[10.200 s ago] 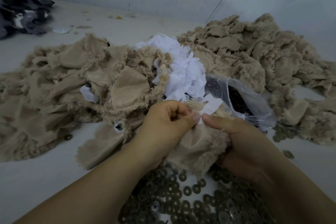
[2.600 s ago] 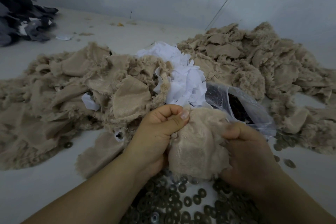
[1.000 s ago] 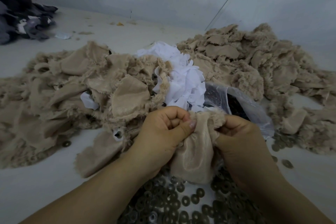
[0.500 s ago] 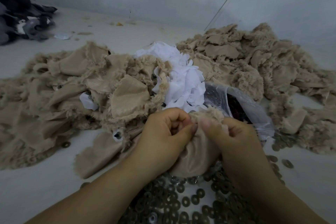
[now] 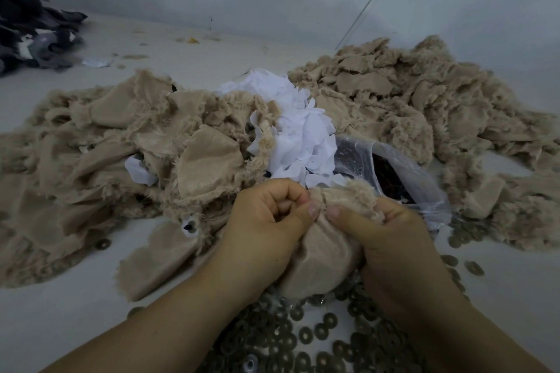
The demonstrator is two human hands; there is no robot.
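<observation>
A beige plush fabric piece (image 5: 321,260) hangs bunched between my two hands, smooth backing outward, fur at its top edge. My left hand (image 5: 266,227) grips its left side with curled fingers, thumb pressed against the cloth. My right hand (image 5: 391,239) holds the right side, thumb tip meeting the left thumb at the cloth's top. Below them lie several dark metal washers (image 5: 303,339) scattered on the white table (image 5: 60,312). Whatever lies inside the bunched cloth is hidden.
Heaps of beige plush pieces lie to the left (image 5: 100,157) and at the back right (image 5: 409,106). White fabric cut-outs (image 5: 303,133) are piled between them. A clear plastic bag (image 5: 403,179) with dark small parts lies open on the right. Dark cloth (image 5: 27,27) sits far left.
The white cut-out pinched earlier is out of sight. My hands have bunched the beige piece and drawn close, thumbs now meeting at its top.
</observation>
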